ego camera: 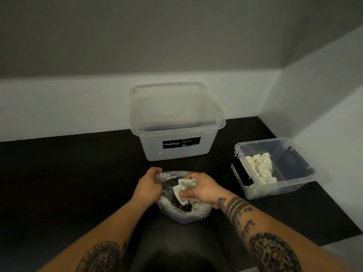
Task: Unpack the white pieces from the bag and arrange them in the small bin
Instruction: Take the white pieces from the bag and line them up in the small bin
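Note:
A clear plastic bag [183,212] lies on the black floor mat in front of me. My left hand [148,183] pinches the bag's upper left edge and holds its mouth apart. My right hand [202,188] is at the bag's mouth, closed on a clump of white pieces [185,185]. More white pieces show through the bag's lower part. To the right stands the small clear bin [290,188], with several white pieces [262,167] lined up in a row along its left side.
A large clear Megabox tub [176,150] stands behind the bag, against the white wall. The mat [68,183] ends at the right, near the small bin, where a pale floor strip begins. My dark-clad knee [176,250] is just below the bag.

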`<state>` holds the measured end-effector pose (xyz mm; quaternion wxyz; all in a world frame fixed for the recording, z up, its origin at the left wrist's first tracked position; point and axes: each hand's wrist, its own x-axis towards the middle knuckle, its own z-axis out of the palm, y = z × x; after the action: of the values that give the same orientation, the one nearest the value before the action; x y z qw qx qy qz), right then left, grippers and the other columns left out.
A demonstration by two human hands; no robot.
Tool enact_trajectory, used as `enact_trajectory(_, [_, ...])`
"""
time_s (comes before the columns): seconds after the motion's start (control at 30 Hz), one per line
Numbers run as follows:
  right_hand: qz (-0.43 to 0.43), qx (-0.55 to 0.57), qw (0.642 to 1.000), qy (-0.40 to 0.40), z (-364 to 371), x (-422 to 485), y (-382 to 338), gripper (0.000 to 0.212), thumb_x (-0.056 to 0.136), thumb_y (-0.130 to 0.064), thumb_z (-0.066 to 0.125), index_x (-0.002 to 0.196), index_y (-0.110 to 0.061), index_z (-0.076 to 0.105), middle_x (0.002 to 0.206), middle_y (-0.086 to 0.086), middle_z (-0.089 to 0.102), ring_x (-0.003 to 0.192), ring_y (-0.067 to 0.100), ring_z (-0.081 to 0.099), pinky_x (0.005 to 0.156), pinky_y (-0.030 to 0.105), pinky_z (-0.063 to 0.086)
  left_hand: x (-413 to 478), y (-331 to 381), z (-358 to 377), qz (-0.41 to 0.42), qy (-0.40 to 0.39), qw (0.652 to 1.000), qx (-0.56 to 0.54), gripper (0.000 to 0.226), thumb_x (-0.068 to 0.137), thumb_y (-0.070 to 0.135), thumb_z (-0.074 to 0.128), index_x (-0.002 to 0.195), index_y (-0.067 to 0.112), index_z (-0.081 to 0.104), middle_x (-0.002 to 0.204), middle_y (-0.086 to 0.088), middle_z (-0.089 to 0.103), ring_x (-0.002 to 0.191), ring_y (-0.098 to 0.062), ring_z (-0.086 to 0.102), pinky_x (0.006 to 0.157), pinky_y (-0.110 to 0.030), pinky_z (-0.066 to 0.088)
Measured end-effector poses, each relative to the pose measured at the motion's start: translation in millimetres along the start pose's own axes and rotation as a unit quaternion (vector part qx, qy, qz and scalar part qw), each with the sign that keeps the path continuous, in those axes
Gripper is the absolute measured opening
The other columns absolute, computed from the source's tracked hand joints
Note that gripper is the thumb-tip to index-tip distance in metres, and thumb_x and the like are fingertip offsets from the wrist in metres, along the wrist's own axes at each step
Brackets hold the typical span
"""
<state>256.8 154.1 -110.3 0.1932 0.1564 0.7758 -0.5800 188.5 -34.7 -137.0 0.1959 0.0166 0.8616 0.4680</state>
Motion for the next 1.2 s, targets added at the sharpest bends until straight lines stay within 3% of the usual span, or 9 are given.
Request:
enact_trajectory(0.1, [0.007,0.152,0.988,0.006,-7,-8,-12,0.037,0.083,-0.004,0.081,0.117,-0.007,0.065,0.112,0.012,0.074,0.099,0.024,0.074,0.071,0.029,0.061,-4,7,-5,0.046,0.008,0.996,-0.076,0.053,0.094,0.009,0.063,0.140,0.031,0.052,0.146,0.002,0.051,0.129,-0.017,0.054,0.106,-0.042,0.051])
enact_trajectory(0.23, [0.015,0.295,0.955,0.007,-9,-12,-28,0.035,0.087,-0.007,0.076,0.121,-0.008,0.064,0.107,0.013,0.074,0.091,0.023,0.073,0.063,0.024,0.058,-14,30,-6,0.143,0.081,0.970,-0.177,0.031,0.100,0.005,0.056,0.117,0.030,0.064,0.127,0.003,0.064,0.119,-0.011,0.060,0.108,-0.040,0.049])
enact_trajectory(0.33, [0.032,0.360,0.932,0.017,-7,-12,-39,0.030,0.090,-0.009,0.074,0.119,-0.005,0.066,0.099,0.011,0.076,0.084,0.020,0.073,0.061,0.023,0.058,-18,43,-2,0.181,-0.009,0.954,-0.240,0.030,0.095,-0.003,0.058,0.113,0.019,0.068,0.113,-0.004,0.073,0.111,-0.019,0.069,0.100,-0.042,0.056])
enact_trajectory(0.47, [0.082,0.439,0.894,0.023,-8,-10,-47,0.024,0.093,-0.015,0.072,0.114,-0.004,0.069,0.097,0.011,0.075,0.083,0.020,0.071,0.059,0.022,0.059,-19,42,2,0.210,-0.100,0.948,-0.216,0.044,0.090,-0.007,0.066,0.126,0.017,0.065,0.121,-0.004,0.072,0.115,-0.017,0.069,0.095,-0.033,0.058])
enact_trajectory(0.67, [0.123,0.413,0.902,-0.008,-7,-11,-46,0.030,0.095,-0.022,0.070,0.119,-0.005,0.069,0.094,0.011,0.075,0.072,0.020,0.072,0.051,0.018,0.055,-15,40,8,0.176,-0.069,0.961,-0.199,0.029,0.104,0.010,0.055,0.118,0.031,0.070,0.109,0.001,0.078,0.105,-0.016,0.073,0.091,-0.027,0.058])
enact_trajectory(0.77, [0.110,0.397,0.911,0.011,-8,-10,-42,0.026,0.093,-0.020,0.072,0.114,-0.005,0.070,0.094,0.012,0.074,0.065,0.015,0.068,0.047,0.016,0.051,-10,43,8,0.109,-0.078,0.952,-0.274,0.029,0.107,0.009,0.048,0.126,0.024,0.063,0.112,-0.011,0.076,0.099,-0.026,0.076,0.089,-0.041,0.061])
enact_trajectory(0.9, [0.014,0.370,0.925,0.083,-13,-7,-40,0.036,0.089,-0.016,0.077,0.121,-0.002,0.068,0.092,0.008,0.075,0.073,0.016,0.070,0.059,0.024,0.055,-4,43,-2,0.048,-0.121,0.966,-0.221,0.036,0.107,0.013,0.051,0.139,0.026,0.042,0.089,-0.018,0.076,0.068,-0.026,0.072,0.058,-0.032,0.056])
enact_trajectory(1.0, [-0.019,0.301,0.951,0.063,-11,-12,-44,0.028,0.086,-0.007,0.079,0.112,-0.004,0.069,0.094,0.009,0.075,0.074,0.016,0.074,0.059,0.025,0.057,-1,44,-4,0.046,-0.142,0.978,-0.143,0.036,0.107,0.021,0.052,0.141,0.024,0.041,0.089,-0.021,0.073,0.063,-0.022,0.064,0.055,-0.032,0.047])
enact_trajectory(1.2, [-0.035,0.227,0.966,0.123,-4,-6,-42,0.031,0.082,-0.003,0.082,0.109,-0.006,0.068,0.101,0.013,0.075,0.085,0.022,0.075,0.064,0.027,0.059,4,48,-4,0.019,-0.113,0.968,-0.225,0.034,0.107,0.032,0.052,0.136,0.016,0.048,0.077,-0.010,0.069,0.059,-0.024,0.058,0.045,-0.029,0.041])
